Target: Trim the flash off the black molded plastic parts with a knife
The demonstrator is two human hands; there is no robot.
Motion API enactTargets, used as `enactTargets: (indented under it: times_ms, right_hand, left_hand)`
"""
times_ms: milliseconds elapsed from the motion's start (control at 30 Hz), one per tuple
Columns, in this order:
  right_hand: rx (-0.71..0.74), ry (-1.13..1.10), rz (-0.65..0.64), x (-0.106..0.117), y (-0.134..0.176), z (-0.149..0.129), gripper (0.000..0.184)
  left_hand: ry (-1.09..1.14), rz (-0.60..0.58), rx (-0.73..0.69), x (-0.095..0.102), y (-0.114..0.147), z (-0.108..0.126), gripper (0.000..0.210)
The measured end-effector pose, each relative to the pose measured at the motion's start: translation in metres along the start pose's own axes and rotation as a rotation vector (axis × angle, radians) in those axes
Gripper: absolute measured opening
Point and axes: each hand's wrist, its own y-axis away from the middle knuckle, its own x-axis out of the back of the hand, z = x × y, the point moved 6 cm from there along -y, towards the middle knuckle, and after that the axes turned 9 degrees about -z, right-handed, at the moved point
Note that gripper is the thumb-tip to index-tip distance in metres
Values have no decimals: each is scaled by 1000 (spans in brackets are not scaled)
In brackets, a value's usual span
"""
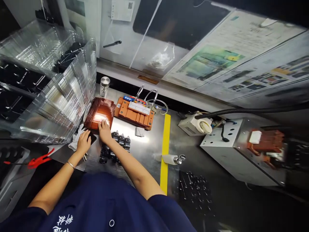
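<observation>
My left hand [83, 142] is curled at the edge of a dark, flat object [93, 138] that looks like a phone. Its fingertips lie against that object, over a white glove [76, 139]. My right hand [104, 132] reaches forward, fingers extended, the tips at the front edge of a shiny reddish-brown box [100, 112]. Under my right forearm lie several black moulded parts [122, 141], partly hidden by the arm. Beyond them an orange fixture [135, 114] with metal hoses stands on the metal bench.
Stacked clear plastic trays [70, 93] with black parts rise at the left. A lidded glass jar [104, 87] stands behind the box. A yellow tape strip [165, 145] crosses the bench beside a white bottle [171, 159]. Red-handled pliers [40, 160] lie left; a grey machine [231, 154] stands right.
</observation>
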Motion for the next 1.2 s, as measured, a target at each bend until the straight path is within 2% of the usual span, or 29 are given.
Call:
enactTargets:
  times_ms: [100, 267, 567, 733, 833, 933, 1067, 1200]
  right_hand:
    - [11, 102, -41, -3, 0, -4, 44]
    - [60, 194, -79, -5, 3, -7, 39]
    - [134, 137, 0, -6, 1, -3, 33]
    - [159, 96, 63, 9, 19, -1, 31]
    - [190, 52, 89, 21, 32, -1, 29]
    - [205, -92, 131, 40, 38, -6, 24]
    - [178, -255, 185, 77, 35, -19, 28]
    - [149, -281, 87, 102, 30, -29, 23]
  left_hand:
    - [118, 15, 57, 6, 2, -7, 36]
    - [292, -21, 192, 8, -11, -12, 31]
    - [521, -62, 480, 17, -23, -20, 21]
    - [752, -124, 609, 16, -31, -19, 40]
    - [899, -189, 576, 15, -45, -9, 38]
    - [964, -216, 488, 17, -57, 4, 35]
    - [912, -207, 334, 22, -62, 27, 32]
    - [781, -208, 178, 33, -65, 46, 22]
